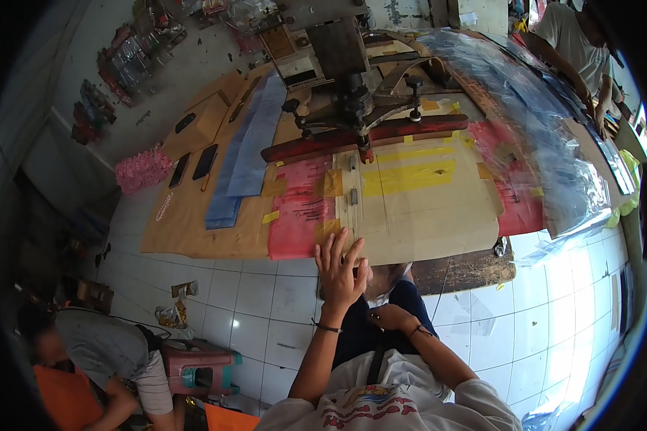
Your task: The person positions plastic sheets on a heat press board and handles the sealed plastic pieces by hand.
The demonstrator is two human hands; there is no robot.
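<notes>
My left hand point(340, 271) lies with its fingers spread at the front edge of the work table, its fingertips on the border between a red sheet point(295, 208) and a tan board point(417, 223) with yellow tape strips point(410, 177). My right hand point(392, 317) rests near my lap with its fingers curled; what it holds, if anything, is hidden. Beyond my left hand, a metal press head point(356, 108) with a long red bar point(438, 128) stands over the board's far side.
Blue sheets point(246, 158) and two dark phones point(204, 161) lie on the table's left. Clear plastic sheets point(553, 154) cover its right side. A co-worker point(571, 43) stands at the back right; another person point(111, 345) sits at the lower left by a stool point(205, 370).
</notes>
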